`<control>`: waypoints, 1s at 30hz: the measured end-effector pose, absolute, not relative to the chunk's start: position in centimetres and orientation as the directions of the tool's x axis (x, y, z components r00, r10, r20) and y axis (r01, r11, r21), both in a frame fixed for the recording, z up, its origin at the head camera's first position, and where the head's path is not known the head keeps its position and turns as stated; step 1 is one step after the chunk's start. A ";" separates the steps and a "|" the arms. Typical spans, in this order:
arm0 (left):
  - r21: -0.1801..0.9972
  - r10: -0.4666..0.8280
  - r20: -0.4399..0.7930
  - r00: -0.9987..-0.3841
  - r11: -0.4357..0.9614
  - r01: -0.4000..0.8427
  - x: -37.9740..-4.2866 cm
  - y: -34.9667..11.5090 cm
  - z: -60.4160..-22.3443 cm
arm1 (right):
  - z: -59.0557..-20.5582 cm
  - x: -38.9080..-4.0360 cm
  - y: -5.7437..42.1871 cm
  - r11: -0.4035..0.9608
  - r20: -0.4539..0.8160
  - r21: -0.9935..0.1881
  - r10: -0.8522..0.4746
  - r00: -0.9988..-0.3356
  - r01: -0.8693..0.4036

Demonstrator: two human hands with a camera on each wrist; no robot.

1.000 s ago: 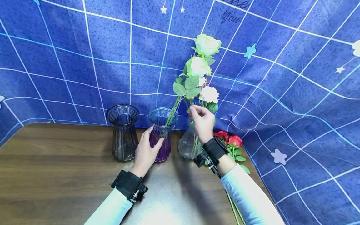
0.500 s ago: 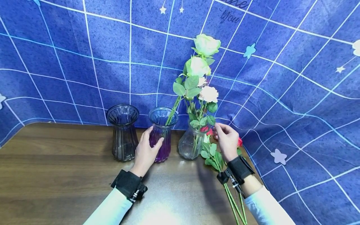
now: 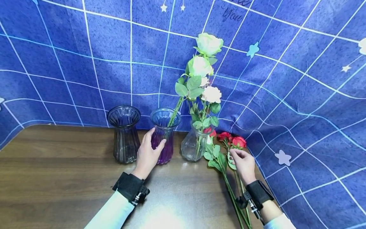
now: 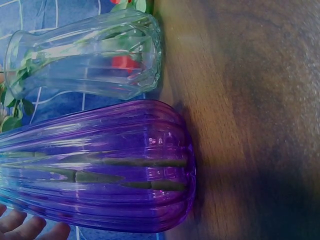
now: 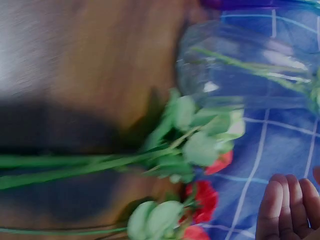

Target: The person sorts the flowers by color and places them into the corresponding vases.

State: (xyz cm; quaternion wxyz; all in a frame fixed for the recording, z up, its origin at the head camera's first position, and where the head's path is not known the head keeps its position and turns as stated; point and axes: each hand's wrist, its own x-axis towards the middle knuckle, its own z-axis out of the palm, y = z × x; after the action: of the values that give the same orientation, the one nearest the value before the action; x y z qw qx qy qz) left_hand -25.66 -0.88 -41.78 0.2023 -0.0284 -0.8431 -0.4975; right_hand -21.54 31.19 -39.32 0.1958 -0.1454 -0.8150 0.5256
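A purple-blue glass vase (image 3: 169, 152) stands upright on the table, and my left hand (image 3: 148, 156) holds its side between thumb and fingers. Green stems (image 4: 145, 162) rest inside it, leaning right, topped by two whitish roses (image 3: 200, 66). To the right is a clear glass vase (image 3: 189, 148) with pale pink flowers (image 3: 211, 94). My right hand (image 3: 244, 163) hovers over red flowers (image 3: 239, 142) lying on the table, its fingers loosely bent. In the right wrist view, these fingers (image 5: 295, 207) appear together, with nothing seen in them.
A dark grey glass vase (image 3: 125, 143) stands left of the purple one. More leafy stems (image 3: 226, 178) lie along the right side of the wooden table (image 3: 57, 178). A blue patterned cloth (image 3: 111, 41) hangs behind and to the right.
My right hand has moved down and right, from beside the pale flowers past the clear vase's rim to above the red flowers. The left hand stays on the purple vase.
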 end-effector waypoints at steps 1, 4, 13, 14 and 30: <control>0.827 -0.153 0.371 -0.916 0.504 0.251 -25.7 -0.9 -41.8 | -39.7 -21.3 31.4 0.422 0.156 -0.905 0.443 -0.883 0.052; 0.826 -0.151 0.374 -0.915 0.504 0.254 -25.7 -0.9 -41.7 | -40.8 -20.5 31.8 0.456 0.107 -0.882 0.431 -0.896 0.114; 0.830 -0.144 0.365 -0.920 0.497 0.252 -25.6 -0.9 -41.6 | -43.5 -18.9 33.0 0.537 -0.015 -0.811 0.377 -0.926 0.232; 0.829 -0.144 0.368 -0.919 0.499 0.253 -25.6 -0.9 -41.6 | -43.7 -18.9 33.1 0.543 -0.031 -0.803 0.370 -0.928 0.243; 0.826 -0.136 0.366 -0.921 0.504 0.253 -25.7 -0.9 -41.6 | -46.6 -18.9 33.3 0.572 -0.076 -0.772 0.350 -0.934 0.277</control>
State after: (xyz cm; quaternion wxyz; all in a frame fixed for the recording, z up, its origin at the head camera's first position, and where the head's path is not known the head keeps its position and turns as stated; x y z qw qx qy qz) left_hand -25.69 -0.93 -41.61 0.1962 -0.0347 -0.8448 -0.4967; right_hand -18.88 33.31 -46.60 0.0428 -0.1771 -0.8854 0.4276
